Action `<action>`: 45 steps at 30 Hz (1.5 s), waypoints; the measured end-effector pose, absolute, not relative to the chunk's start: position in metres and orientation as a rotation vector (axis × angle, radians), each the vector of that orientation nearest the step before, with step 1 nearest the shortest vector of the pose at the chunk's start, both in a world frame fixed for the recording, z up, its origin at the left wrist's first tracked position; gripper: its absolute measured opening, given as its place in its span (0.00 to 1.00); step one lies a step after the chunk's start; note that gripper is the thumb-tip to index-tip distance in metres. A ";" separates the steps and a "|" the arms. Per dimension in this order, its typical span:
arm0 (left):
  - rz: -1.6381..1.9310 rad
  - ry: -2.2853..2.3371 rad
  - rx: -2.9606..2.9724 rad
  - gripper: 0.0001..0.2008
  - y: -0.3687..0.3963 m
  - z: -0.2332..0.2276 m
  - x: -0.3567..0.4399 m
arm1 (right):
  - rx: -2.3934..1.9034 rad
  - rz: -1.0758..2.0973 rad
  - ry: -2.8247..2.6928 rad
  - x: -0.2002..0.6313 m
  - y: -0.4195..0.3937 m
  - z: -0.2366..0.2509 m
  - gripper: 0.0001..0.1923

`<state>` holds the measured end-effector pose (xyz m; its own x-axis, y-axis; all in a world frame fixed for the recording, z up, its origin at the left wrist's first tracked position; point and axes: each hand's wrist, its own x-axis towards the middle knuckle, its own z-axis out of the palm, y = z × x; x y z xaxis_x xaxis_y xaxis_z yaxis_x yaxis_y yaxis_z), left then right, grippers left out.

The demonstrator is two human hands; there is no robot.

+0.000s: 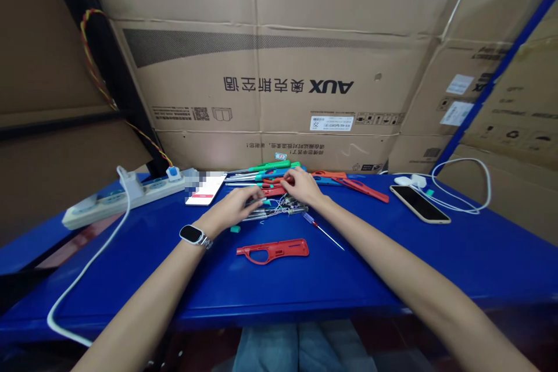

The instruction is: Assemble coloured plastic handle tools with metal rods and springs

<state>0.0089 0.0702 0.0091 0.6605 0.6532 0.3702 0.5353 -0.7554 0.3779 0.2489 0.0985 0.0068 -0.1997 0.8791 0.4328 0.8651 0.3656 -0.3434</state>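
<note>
Bare forearms stretch up from both lower corners, with the person's jeans showing beneath the front edge of the blue table. Nearest on the tabletop, a red casing half lies by itself. Beyond it, a purple-handled screwdriver lies slantwise just beside the right forearm, and a small green cap sits near the left hand, whose wrist wears a watch.

From where I stand, the left fingers are curled beside a heap of metal parts and loose wires; I can't make out whether they grip anything. The right hand is bent, fingertips down by a red piece between the hands, its hold just as unclear to me.

Behind them lie long-stemmed green lighters, with an orange casing to the right. A lit phone lies left of the pile, a dark phone well to the right. Cardboard with upside-down lettering stands at the back.
</note>
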 end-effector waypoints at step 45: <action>1.108 0.984 2.598 0.10 0.025 0.028 0.010 | -1.062 0.736 -1.854 0.268 0.009 0.004 0.15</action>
<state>0.0099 0.0254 0.0280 0.5119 0.6238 0.5906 0.5125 -0.7735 0.3728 0.2679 0.0085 0.0037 -0.2745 0.8819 0.3832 0.3790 0.4655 -0.7998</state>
